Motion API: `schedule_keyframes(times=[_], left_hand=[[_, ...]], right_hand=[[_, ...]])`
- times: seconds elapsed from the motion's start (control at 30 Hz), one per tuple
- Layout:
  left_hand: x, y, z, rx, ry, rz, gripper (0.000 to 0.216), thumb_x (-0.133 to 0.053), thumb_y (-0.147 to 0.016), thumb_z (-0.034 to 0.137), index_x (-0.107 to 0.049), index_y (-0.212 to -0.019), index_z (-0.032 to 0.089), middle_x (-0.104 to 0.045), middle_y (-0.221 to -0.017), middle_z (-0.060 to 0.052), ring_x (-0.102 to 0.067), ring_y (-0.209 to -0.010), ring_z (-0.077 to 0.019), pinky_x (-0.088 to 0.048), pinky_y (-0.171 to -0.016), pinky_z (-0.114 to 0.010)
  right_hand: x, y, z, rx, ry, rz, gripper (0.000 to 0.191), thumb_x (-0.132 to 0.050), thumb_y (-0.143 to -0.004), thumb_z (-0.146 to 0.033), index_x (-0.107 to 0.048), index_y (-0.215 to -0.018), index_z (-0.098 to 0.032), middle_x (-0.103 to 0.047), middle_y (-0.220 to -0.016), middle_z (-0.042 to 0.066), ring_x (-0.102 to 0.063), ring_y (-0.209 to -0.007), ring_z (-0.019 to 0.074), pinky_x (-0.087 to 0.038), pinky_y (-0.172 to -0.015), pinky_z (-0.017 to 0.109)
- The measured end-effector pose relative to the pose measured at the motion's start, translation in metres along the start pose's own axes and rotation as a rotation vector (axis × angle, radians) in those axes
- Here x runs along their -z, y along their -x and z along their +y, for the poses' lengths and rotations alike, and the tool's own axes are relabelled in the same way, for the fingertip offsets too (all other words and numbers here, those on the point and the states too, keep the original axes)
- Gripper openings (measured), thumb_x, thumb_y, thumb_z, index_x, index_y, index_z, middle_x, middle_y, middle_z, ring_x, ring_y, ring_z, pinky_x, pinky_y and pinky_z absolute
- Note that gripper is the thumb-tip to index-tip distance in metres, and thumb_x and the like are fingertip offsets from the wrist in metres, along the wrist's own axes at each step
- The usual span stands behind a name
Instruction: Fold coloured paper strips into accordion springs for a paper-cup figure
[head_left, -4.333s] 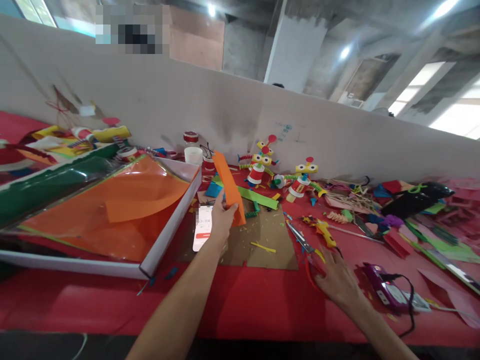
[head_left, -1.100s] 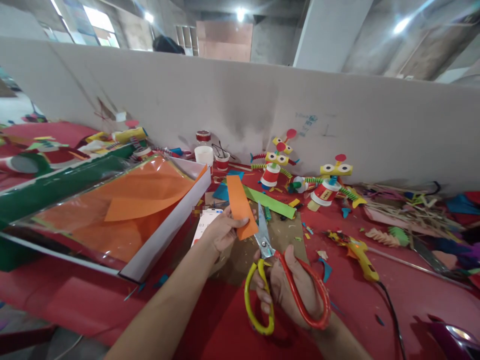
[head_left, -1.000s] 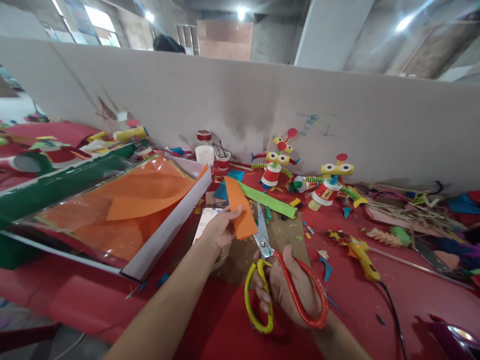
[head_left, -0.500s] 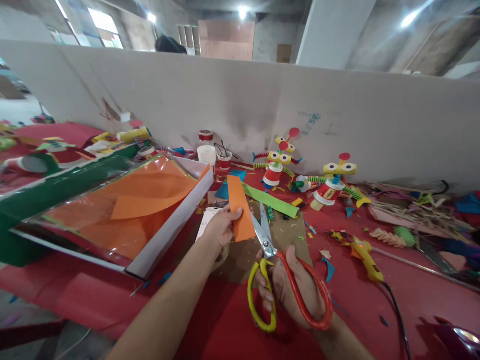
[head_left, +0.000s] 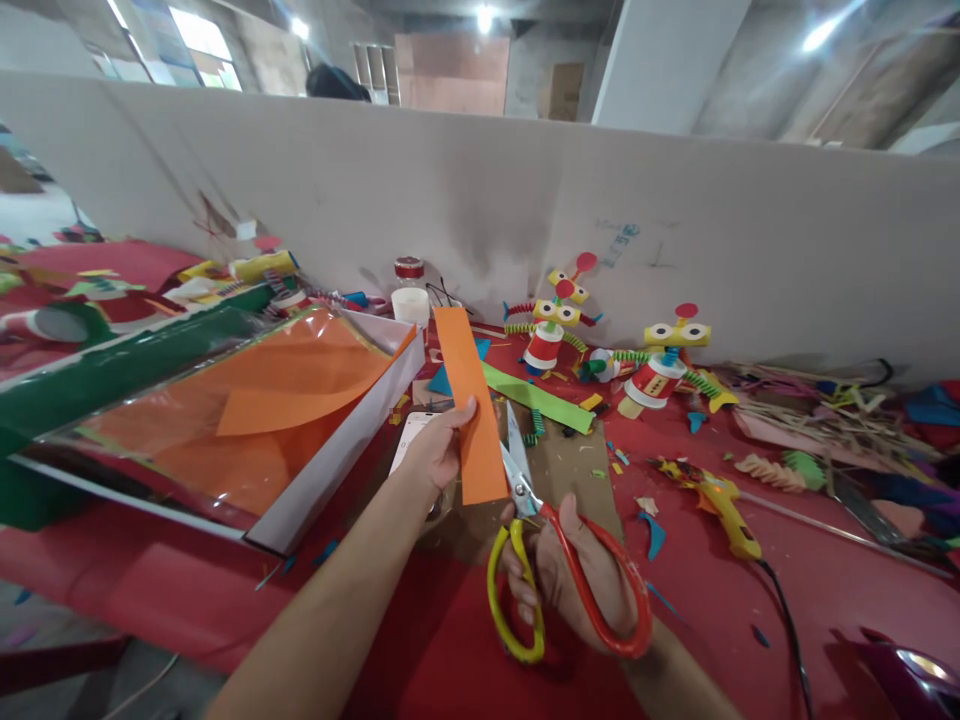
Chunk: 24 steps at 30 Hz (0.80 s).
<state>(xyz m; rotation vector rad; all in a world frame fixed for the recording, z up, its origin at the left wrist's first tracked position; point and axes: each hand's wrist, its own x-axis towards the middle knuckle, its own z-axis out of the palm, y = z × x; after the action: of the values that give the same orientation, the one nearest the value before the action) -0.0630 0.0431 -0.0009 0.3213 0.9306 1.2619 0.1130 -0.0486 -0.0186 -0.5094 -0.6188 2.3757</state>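
Observation:
My left hand (head_left: 441,445) pinches an orange paper strip (head_left: 472,410) along its left edge, thumb on top. The strip stands tilted over a brown board (head_left: 577,475). My right hand (head_left: 574,575) grips a pair of scissors (head_left: 525,490) with one yellow and one red handle. The blades are parted, and the lower blade meets the strip's right edge near its bottom end. Whether the paper lies between the blades I cannot tell. Under my left hand a phone (head_left: 409,440) is partly covered. Behind the strip lies a light green paper strip (head_left: 544,400).
At left stands a white-edged box (head_left: 337,440) with orange sheets in plastic. Paper-cup figures (head_left: 656,380) stand before the white partition (head_left: 337,190). A yellow glue gun (head_left: 724,510) with a black cord lies at right, near scattered scraps and thin sticks (head_left: 810,400).
The orange strip now shows longer, reaching higher and a little further left. The scissors have shifted slightly left and stay parted at its right edge.

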Motion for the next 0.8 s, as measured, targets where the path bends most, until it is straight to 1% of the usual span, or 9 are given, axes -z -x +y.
schedule_keyframes(times=[0.1, 0.2, 0.37, 0.47, 0.57, 0.67, 0.73, 0.8], left_hand=[[0.0023, -0.0019, 0.0005, -0.065, -0.031, -0.042, 0.007, -0.062, -0.075, 0.012, -0.064, -0.081, 0.012, -0.070, -0.069, -0.005, -0.063, -0.056, -0.0132, -0.054, -0.056, -0.023], [0.0021, 0.0005, -0.0013, -0.082, -0.053, -0.079, 0.010, -0.065, -0.072, 0.011, -0.064, -0.082, 0.013, -0.070, -0.073, -0.005, -0.064, -0.059, -0.0132, -0.054, -0.057, -0.023], [-0.0025, 0.0057, -0.0034, -0.077, -0.067, -0.029, 0.012, -0.065, -0.072, 0.011, -0.065, -0.084, 0.014, -0.070, -0.074, -0.005, -0.065, -0.061, -0.0141, -0.055, -0.062, -0.025], [-0.0017, 0.0046, -0.0025, -0.077, -0.080, -0.008, 0.012, -0.065, -0.072, 0.009, -0.064, -0.083, 0.013, -0.070, -0.072, -0.004, -0.064, -0.058, -0.0135, -0.055, -0.059, -0.025], [0.0016, 0.0020, -0.0001, -0.093, -0.095, -0.003, 0.011, -0.065, -0.072, 0.009, -0.064, -0.082, 0.013, -0.070, -0.071, -0.004, -0.063, -0.057, -0.0131, -0.054, -0.057, -0.024], [0.0030, 0.0019, 0.0019, -0.121, -0.101, -0.004, 0.010, -0.065, -0.071, 0.008, -0.064, -0.081, 0.013, -0.070, -0.070, -0.004, -0.063, -0.057, -0.0128, -0.053, -0.055, -0.023], [0.0020, 0.0037, 0.0016, -0.120, -0.105, -0.014, 0.011, -0.066, -0.070, 0.007, -0.064, -0.080, 0.013, -0.070, -0.069, -0.004, -0.063, -0.057, -0.0125, -0.052, -0.054, -0.022], [0.0002, 0.0060, 0.0001, -0.097, -0.116, -0.046, 0.013, -0.067, -0.069, 0.008, -0.065, -0.080, 0.013, -0.070, -0.070, -0.004, -0.063, -0.056, -0.0123, -0.052, -0.052, -0.021]], right_hand=[[-0.0001, 0.0002, 0.0028, 0.007, 0.011, 0.004, 0.057, -0.045, -0.077, -0.068, -0.048, -0.107, -0.019, -0.053, -0.069, -0.001, -0.046, -0.052, 0.0105, -0.043, -0.052, 0.026], [-0.0004, 0.0008, 0.0035, 0.019, 0.015, 0.020, 0.056, -0.043, -0.078, -0.068, -0.049, -0.106, -0.020, -0.053, -0.069, -0.001, -0.046, -0.052, 0.0106, -0.043, -0.053, 0.026], [-0.0055, 0.0003, 0.0002, 0.051, 0.081, 0.021, 0.060, -0.044, -0.075, -0.072, -0.053, -0.099, -0.018, -0.053, -0.067, 0.001, -0.046, -0.052, 0.0117, -0.043, -0.053, 0.027], [-0.0074, 0.0008, -0.0009, 0.045, 0.111, 0.008, 0.066, -0.041, -0.071, -0.076, -0.055, -0.096, -0.017, -0.053, -0.065, 0.001, -0.046, -0.050, 0.0120, -0.043, -0.051, 0.027], [-0.0054, 0.0032, 0.0008, 0.058, 0.076, 0.022, 0.064, -0.038, -0.074, -0.075, -0.054, -0.099, -0.017, -0.054, -0.066, 0.001, -0.047, -0.051, 0.0122, -0.042, -0.050, 0.027], [-0.0023, 0.0058, 0.0039, 0.066, 0.046, 0.034, 0.057, -0.037, -0.080, -0.068, -0.052, -0.102, -0.019, -0.054, -0.067, 0.001, -0.048, -0.053, 0.0128, -0.042, -0.050, 0.026], [-0.0011, 0.0065, 0.0053, 0.074, 0.074, 0.037, 0.055, -0.035, -0.082, -0.067, -0.053, -0.101, -0.019, -0.054, -0.066, 0.001, -0.048, -0.053, 0.0128, -0.042, -0.050, 0.026], [-0.0005, 0.0061, 0.0055, 0.081, 0.135, 0.031, 0.058, -0.033, -0.081, -0.069, -0.055, -0.098, -0.018, -0.054, -0.065, 0.002, -0.048, -0.052, 0.0130, -0.042, -0.050, 0.027]])
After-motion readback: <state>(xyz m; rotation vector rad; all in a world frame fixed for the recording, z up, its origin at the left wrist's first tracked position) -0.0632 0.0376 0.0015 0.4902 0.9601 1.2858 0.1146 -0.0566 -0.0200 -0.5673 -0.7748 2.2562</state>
